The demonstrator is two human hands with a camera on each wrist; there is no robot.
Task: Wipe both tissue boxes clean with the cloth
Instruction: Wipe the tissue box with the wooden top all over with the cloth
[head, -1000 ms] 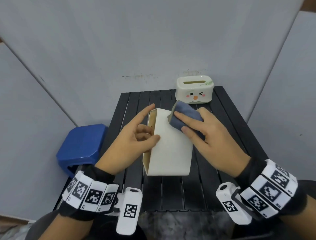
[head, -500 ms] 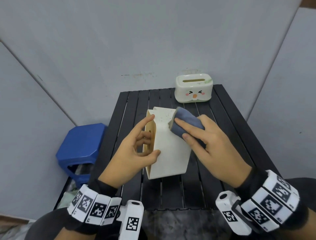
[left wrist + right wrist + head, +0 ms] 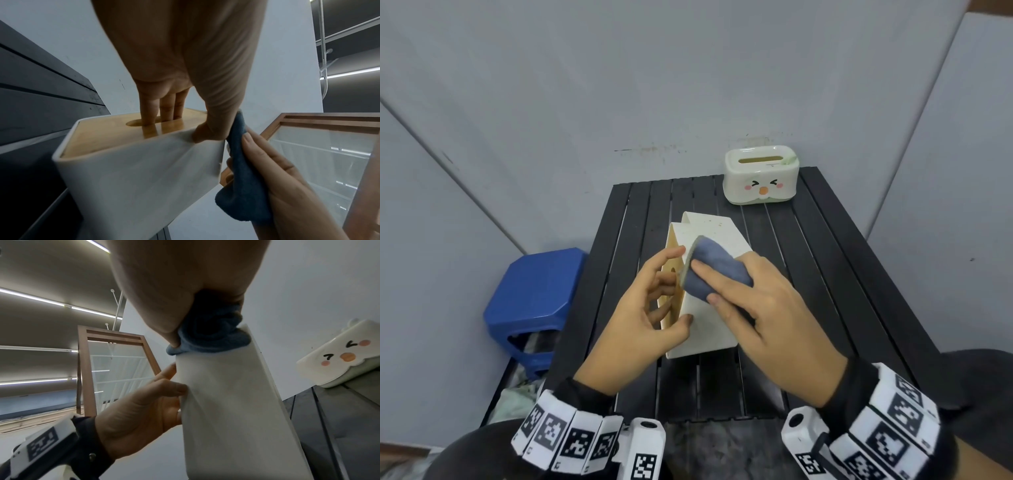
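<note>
No readable words or numbers anywhere. Only black-and-white square code tags on the wristbands point(image 3: 566, 437) at the bottom, and a drawn face on the far box point(image 3: 762, 180), upper right.

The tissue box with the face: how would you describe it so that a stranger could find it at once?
Look at the black slatted table and go to its far right corner, by the grey wall. The small rounded tissue box with the face stands there alone, untouched by the hands. Unlike the plain white box with a wooden lid, it has closed eyes, pink cheeks, an orange nose and a pale green base.
</note>
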